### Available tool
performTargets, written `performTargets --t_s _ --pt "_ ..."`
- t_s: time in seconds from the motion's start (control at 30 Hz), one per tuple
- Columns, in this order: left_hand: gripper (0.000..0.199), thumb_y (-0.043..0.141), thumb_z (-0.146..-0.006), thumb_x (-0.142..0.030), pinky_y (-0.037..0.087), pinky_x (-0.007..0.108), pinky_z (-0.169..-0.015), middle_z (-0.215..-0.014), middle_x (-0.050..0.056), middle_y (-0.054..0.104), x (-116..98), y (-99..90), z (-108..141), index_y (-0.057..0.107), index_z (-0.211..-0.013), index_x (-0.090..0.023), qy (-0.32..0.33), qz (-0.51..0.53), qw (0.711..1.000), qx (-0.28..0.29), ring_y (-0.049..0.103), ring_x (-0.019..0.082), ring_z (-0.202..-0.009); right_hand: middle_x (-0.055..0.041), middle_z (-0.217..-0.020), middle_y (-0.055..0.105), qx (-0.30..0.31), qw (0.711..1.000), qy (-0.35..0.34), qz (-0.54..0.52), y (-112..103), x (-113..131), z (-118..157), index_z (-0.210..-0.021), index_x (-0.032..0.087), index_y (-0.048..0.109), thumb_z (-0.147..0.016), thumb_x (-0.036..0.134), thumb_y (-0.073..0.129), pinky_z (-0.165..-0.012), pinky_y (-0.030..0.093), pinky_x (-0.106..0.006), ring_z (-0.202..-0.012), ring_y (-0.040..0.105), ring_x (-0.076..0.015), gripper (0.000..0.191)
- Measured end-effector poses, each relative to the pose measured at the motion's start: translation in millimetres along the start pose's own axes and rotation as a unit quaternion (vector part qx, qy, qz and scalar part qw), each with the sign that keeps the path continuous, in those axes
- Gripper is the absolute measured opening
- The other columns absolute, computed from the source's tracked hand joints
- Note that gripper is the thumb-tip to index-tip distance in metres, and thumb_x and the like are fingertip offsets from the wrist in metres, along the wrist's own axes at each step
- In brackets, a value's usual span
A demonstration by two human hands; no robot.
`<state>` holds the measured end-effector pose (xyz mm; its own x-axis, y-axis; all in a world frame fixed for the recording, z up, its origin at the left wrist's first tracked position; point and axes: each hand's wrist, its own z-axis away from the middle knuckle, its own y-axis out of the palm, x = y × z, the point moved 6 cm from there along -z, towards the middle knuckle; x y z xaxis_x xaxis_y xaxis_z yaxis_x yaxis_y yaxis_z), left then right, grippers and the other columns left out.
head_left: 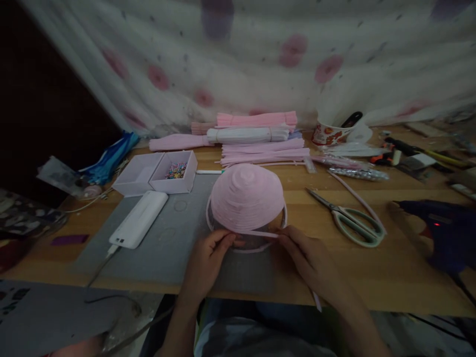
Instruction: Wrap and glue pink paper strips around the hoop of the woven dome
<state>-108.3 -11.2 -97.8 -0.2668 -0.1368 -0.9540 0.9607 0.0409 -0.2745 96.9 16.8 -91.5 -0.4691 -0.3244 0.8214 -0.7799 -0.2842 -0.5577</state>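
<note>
A pale pink dome (247, 196), coiled from rows of fuzzy pipe cleaner, stands in front of me on a grey mat. Along its near lower edge runs a loose pink pipe cleaner (262, 234), stretched between my hands. My left hand (208, 258) pinches it against the dome's edge, thumb and finger together. To the right, my right hand (307, 255) grips the pipe cleaner between closed fingertips; a pink tail hangs below that hand over the table edge. Around the dome's base shows a thin pink ring (251, 250), partly hidden by both hands.
Scissors (359, 225) and a dark glue gun (442, 228) with a red light lie to the right. On the left are a white power bank (139, 220) with a cable and a box (191, 171) of colourful beads. Bundles of pipe cleaners (256, 134) and a paper cup (330, 134) sit behind.
</note>
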Motion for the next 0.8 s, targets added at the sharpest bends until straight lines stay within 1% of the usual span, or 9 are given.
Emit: performTargets --t_s 0.13,0.37,0.43,0.5,0.6,0.7,0.8 --pt "0.025 0.053 -0.091 -0.04 0.047 0.028 -0.084 -0.086 -0.001 0.079 -1 0.8 -3 0.07 -0.09 -0.022 0.004 -0.007 1.0 0.007 0.071 0.018 -0.088 -0.0008 -0.077 0.066 -0.009 1.0 -0.014 0.007 -1 2 -2 -0.09 0.023 0.057 -0.101 0.034 0.038 -0.063 0.043 -0.027 -0.069 0.061 -0.017 0.024" --pt "0.026 0.051 -0.092 -0.039 0.048 0.029 -0.079 -0.082 0.001 0.079 -2 1.8 -3 0.07 -0.09 -0.021 0.012 -0.024 1.0 0.0 0.071 0.019 -0.082 -0.0009 -0.072 0.064 -0.014 0.999 -0.028 0.023 -4 7 -2 -0.084 0.023 0.056 -0.1 0.032 0.039 -0.061 0.043 -0.027 -0.066 0.061 -0.0177 0.025" --pt "0.025 0.051 -0.091 -0.038 0.049 0.029 -0.081 -0.085 0.002 0.079 0 1.8 -2 0.069 -0.093 -0.021 0.025 -0.013 1.0 0.006 0.071 0.019 -0.083 -0.0014 -0.074 0.065 -0.016 0.999 -0.035 0.023 -4 9 -2 -0.085 0.023 0.057 -0.1 0.033 0.039 -0.062 0.044 -0.028 -0.068 0.061 -0.018 0.025" --pt "0.022 0.054 -0.09 -0.037 0.049 0.029 -0.084 -0.093 0.002 0.078 3 0.7 -1 0.069 -0.096 -0.022 0.046 -0.011 0.999 0.007 0.071 0.019 -0.09 -0.0019 -0.075 0.065 -0.013 0.999 -0.038 0.025 -3 8 -1 -0.086 0.023 0.058 -0.1 0.033 0.038 -0.063 0.044 -0.028 -0.07 0.062 -0.0183 0.026" --pt "0.02 0.057 -0.087 -0.034 0.05 0.03 -0.085 -0.098 0.002 0.077 7 -2.8 -1 0.071 -0.096 -0.023 0.068 -0.021 0.997 -0.013 0.07 0.019 -0.093 -0.0026 -0.075 0.065 -0.005 0.999 -0.037 0.028 0 5 -1 -0.082 0.022 0.057 -0.1 0.035 0.038 -0.065 0.045 -0.029 -0.074 0.064 -0.0195 0.028" --pt "0.019 0.058 -0.085 -0.033 0.051 0.03 -0.082 -0.092 0.002 0.077 7 -3.5 -2 0.072 -0.092 -0.023 0.077 -0.022 0.996 -0.03 0.071 0.019 -0.087 -0.0038 -0.079 0.068 -0.007 0.999 -0.039 0.022 1 3 -1 -0.083 0.022 0.057 -0.1 0.035 0.039 -0.07 0.046 -0.03 -0.081 0.066 -0.0208 0.028" --pt "0.019 0.057 -0.085 -0.033 0.052 0.03 -0.079 -0.089 0.002 0.077 4 -1.5 -3 0.073 -0.09 -0.023 0.087 -0.021 0.995 -0.036 0.071 0.02 -0.084 -0.0044 -0.085 0.07 -0.007 0.999 -0.045 0.018 1 6 0 -0.089 0.022 0.06 -0.1 0.035 0.038 -0.071 0.047 -0.03 -0.081 0.066 -0.0201 0.027"
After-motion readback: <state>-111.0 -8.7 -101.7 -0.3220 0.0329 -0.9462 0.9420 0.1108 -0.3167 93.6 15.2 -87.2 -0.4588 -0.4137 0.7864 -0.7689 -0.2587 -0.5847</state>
